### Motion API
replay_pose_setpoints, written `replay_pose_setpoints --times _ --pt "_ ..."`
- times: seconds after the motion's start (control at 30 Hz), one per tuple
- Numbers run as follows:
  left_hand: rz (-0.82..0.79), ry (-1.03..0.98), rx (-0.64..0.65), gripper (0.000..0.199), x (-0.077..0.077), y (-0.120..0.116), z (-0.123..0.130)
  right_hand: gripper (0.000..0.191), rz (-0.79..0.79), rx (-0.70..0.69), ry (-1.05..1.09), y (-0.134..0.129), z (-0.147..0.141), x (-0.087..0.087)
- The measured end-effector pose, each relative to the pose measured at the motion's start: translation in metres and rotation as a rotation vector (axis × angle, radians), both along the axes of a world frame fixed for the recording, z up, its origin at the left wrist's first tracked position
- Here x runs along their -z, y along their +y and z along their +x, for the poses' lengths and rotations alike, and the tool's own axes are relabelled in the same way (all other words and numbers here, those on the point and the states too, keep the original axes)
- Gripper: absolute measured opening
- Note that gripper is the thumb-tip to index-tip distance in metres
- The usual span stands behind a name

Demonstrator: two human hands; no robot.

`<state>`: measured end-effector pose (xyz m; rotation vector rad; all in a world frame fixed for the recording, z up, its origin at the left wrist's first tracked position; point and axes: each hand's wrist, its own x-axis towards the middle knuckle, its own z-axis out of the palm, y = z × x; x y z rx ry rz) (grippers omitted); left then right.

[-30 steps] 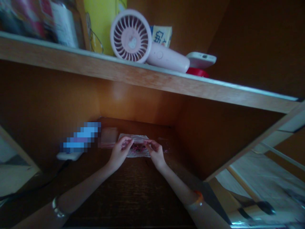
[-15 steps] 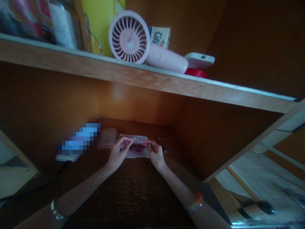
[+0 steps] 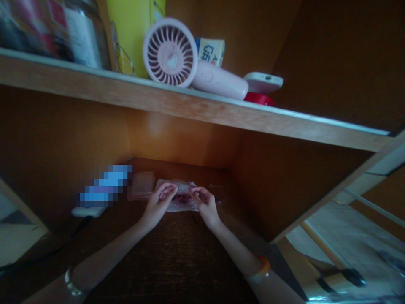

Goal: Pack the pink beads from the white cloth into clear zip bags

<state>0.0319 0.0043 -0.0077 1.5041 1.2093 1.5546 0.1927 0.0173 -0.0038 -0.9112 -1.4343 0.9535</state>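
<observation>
A clear plastic bag [image 3: 182,206] with small dark pink pieces lies on the dark wooden surface under the shelf. At its left side is my left hand [image 3: 160,200], thumb and fingertips pinched together over the bag. My right hand [image 3: 205,202] is at the right side, its thumb and fingers also closed in a pinch. Whatever is between the fingertips of either hand is too small to make out. To the left lies a flat, clear packet [image 3: 142,183]. More small pink pieces [image 3: 220,200] show just right of my right hand.
A blurred-out lit phone [image 3: 106,185] leans at the left, with a dark cable. On the shelf [image 3: 190,105] above stand a pink fan [image 3: 171,55], a small box [image 3: 211,51], a white device [image 3: 264,81], a red round item [image 3: 259,99] and a jar [image 3: 85,38].
The view has shifted slightly. Both hands remain over the bag, and the fingertips of my left hand have moved a little; the plastic between the hands looks slightly different.
</observation>
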Motion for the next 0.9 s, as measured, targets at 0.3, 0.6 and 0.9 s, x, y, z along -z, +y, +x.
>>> replay_pose_setpoints --times 0.3,0.6,0.9 --pt "0.016 0.039 0.054 0.032 -0.007 -0.002 -0.005 0.012 0.235 0.033 -0.267 0.001 -0.001 0.012" --pt "0.089 0.169 0.090 0.030 -0.003 -0.001 -0.006 0.026 0.148 0.011 -0.091 0.009 0.002 0.015" --pt "0.045 0.248 -0.016 0.036 0.002 0.000 -0.006 0.014 0.133 0.051 -0.044 0.009 0.003 0.012"
